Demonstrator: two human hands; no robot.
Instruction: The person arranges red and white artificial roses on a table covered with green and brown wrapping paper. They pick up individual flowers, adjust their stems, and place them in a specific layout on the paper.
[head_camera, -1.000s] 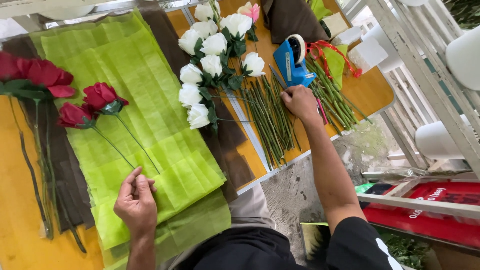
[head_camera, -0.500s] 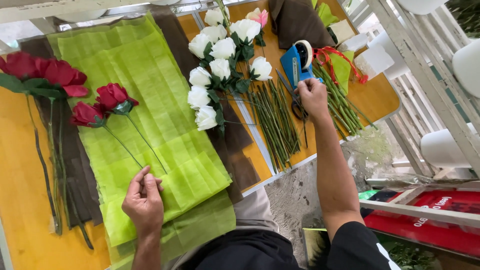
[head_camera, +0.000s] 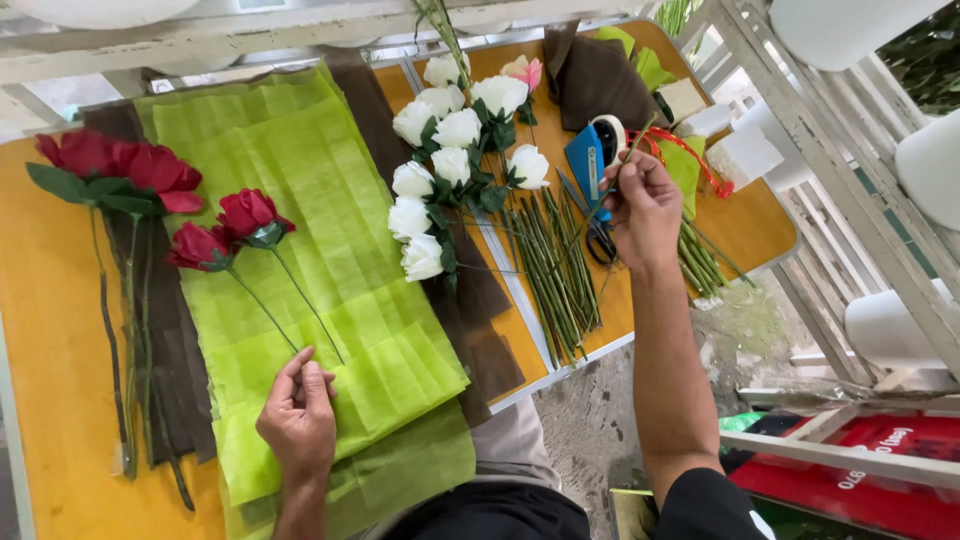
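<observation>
The right hand pinches a thin green stem above the blue tape dispenser near the tabletop's right edge. The left hand, loosely curled and holding nothing, rests on green wrapping paper at the front edge, beside two red roses. White roses lie between the hands.

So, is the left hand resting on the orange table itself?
No, the left hand lies on the light green pleated wrapping paper, beside two red roses' stems.
</observation>
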